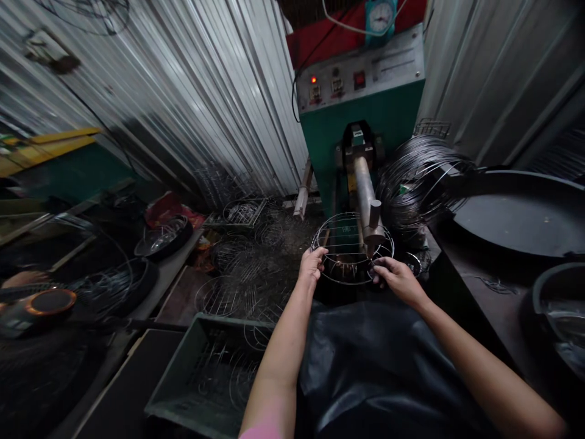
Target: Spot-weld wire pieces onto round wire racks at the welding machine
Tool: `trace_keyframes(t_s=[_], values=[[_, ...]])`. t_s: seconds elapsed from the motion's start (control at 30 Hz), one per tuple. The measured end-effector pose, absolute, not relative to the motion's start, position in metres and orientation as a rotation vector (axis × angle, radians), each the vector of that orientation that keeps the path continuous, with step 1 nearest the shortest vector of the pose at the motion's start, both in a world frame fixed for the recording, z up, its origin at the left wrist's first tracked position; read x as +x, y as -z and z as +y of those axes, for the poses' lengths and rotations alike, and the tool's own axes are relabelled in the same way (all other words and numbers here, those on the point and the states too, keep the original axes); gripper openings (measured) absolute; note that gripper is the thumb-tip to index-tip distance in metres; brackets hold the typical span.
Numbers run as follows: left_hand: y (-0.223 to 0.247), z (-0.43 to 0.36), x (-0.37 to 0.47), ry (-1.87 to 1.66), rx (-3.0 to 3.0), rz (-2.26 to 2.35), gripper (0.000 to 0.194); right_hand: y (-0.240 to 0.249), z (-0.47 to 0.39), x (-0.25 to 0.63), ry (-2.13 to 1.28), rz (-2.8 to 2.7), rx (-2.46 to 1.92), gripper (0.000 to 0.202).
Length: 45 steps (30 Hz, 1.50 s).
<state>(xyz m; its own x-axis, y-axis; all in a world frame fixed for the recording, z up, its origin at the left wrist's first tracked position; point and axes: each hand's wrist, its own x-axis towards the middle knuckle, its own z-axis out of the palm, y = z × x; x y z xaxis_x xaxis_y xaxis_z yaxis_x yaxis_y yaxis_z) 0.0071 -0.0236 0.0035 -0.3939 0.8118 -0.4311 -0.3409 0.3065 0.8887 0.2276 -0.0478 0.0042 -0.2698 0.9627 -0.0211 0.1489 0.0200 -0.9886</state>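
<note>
A round wire rack with thin crossbars is held level under the metal arm of a green spot welder. My left hand pinches the rack's left rim between thumb and fingers. At the rack's right front, close to the welder's electrode tip, my right hand is closed with its fingertips together at the rim. Whether those fingers also hold a small wire piece is too dark to tell.
A green plastic crate with wire pieces stands at lower left, near piled wire racks. On the right are a coil of wire, a large black round tray and a dark tub. A black apron covers my lap.
</note>
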Motion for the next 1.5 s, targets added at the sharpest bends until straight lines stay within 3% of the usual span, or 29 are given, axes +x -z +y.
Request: trace_keyframes(t_s=[0.13,0.33,0.53,0.87,1.5], values=[[0.001,-0.021,0.007,-1.375,0.433,1.508,0.025,-0.004,-0.048,0.227,-1.371,-1.450,-1.168,0.026],[0.000,-0.021,0.008,-1.363,0.406,1.505,0.023,-0.005,-0.072,0.234,-1.092,-1.340,-1.223,0.035],[-0.001,-0.030,0.011,-1.457,0.396,1.511,0.023,-0.001,-0.081,0.215,-1.345,-1.388,-1.076,0.040],[-0.002,-0.038,0.020,-1.534,0.410,1.444,0.030,0.003,-0.072,0.210,-1.188,-1.524,-1.274,0.037],[-0.009,-0.034,0.031,-1.507,0.351,1.482,0.024,-0.002,-0.060,0.217,-1.221,-1.481,-1.219,0.043]])
